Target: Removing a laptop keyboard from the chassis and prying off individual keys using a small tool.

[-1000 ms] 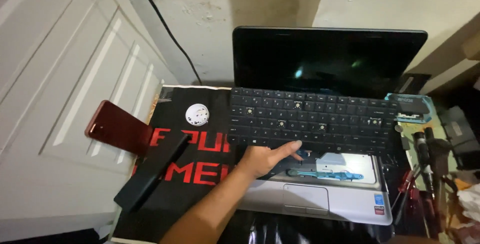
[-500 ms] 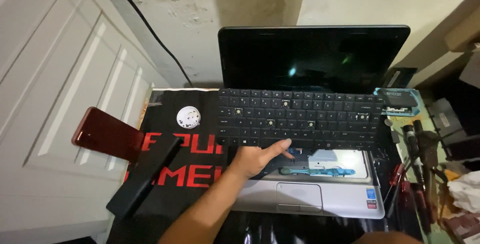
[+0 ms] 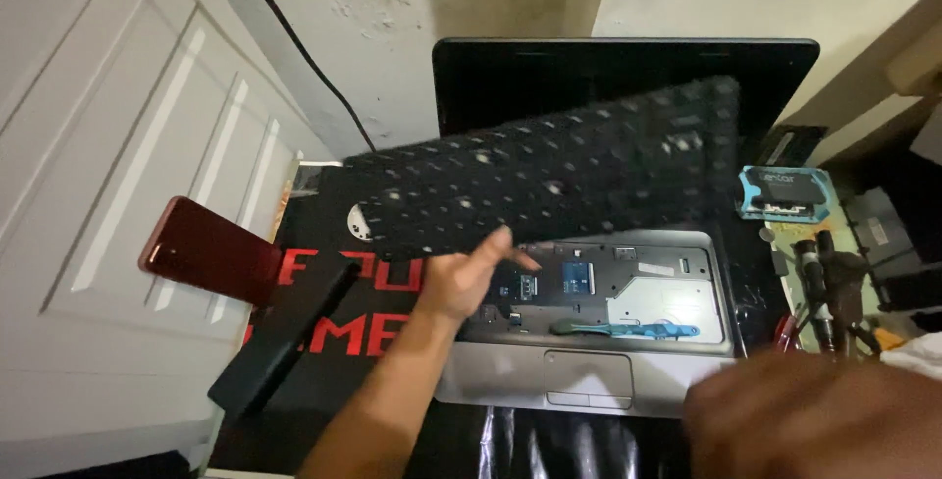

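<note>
- The left hand sits at the lower front edge of the black keyboard panel. The fingers are loosely extended and touch the panel's underside. (The exact grip is hard to tell, since the panel is motion-blurred.)
- The keyboard panel is raised off the silver laptop base. It is tilted, with its right end higher, and it covers the lower part of the dark laptop screen.
- Under the raised panel, the laptop's inner metal plate is exposed, with small blue and dark components on it. The touchpad lies below the plate, nearer the person.
- The right hand is at the lower right corner of the view, close to the camera and heavily blurred. I cannot tell whether it is open, closed or holding anything.
- A long black bar-shaped battery lies left of the laptop on a black mat with red lettering.
- A dark red phone rests at the mat's left edge.
- A small blue case and a cluster of tools lie right of the laptop.
- A black cable runs down the wall behind.
</note>
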